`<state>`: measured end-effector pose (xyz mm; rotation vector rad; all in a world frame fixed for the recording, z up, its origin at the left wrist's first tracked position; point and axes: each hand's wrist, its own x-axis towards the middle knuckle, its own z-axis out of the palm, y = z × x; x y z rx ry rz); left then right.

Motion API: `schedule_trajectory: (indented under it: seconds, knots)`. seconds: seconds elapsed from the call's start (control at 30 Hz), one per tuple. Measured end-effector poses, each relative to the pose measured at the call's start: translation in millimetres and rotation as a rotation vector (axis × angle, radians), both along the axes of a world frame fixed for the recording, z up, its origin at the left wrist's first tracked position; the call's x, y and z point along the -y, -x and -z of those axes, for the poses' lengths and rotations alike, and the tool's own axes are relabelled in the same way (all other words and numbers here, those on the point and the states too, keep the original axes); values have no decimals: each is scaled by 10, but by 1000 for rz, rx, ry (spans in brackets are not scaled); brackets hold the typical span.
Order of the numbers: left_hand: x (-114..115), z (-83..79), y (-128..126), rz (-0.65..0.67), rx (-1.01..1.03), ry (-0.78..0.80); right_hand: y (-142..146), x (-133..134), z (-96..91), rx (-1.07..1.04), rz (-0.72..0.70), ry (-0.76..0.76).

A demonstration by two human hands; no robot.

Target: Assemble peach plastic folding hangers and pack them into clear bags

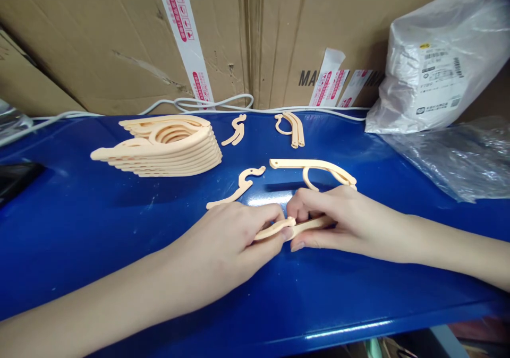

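My left hand (227, 241) is closed around a curved cream plastic hanger hook piece (273, 229), pinched between thumb and fingers. In my right hand (346, 217), a flat cream hanger arm (313, 224) is gripped, its left end meeting the tip of the hook piece. The fingers partly cover both parts, so I cannot tell whether they are joined. Just beyond my left hand lies a loose hook piece (241, 188). Past my right hand, more hanger arms (311, 164) with a curved loop rest on the blue table (159, 299).
A neat stack of cream hangers (171, 153) sits at the back left. Farther back lie small hook pieces (238, 134) and hanger arms (297, 130). Cardboard boxes (131, 28) and a white cable (151, 105) line the rear. A plastic-wrapped package (418, 71) stands back right.
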<state>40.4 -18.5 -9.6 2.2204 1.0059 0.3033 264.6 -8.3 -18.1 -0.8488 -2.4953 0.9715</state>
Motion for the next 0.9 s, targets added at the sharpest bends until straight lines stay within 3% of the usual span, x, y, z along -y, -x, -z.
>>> schedule_trajectory:
  seconds: [0.17,0.3,0.53,0.9]
  knots:
    - [-37,-22,14,-48,-23,30,-43,13,0,226,-27,-363]
    - [-20,-47,55,-106,-70,-31,-85,-30,13,314,-33,-529]
    - [-71,-16,150,-102,-171,-335,-140,-151,68,251,20,-520]
    - [-85,91,151,47,-184,-425,-84,-129,102,171,15,-591]
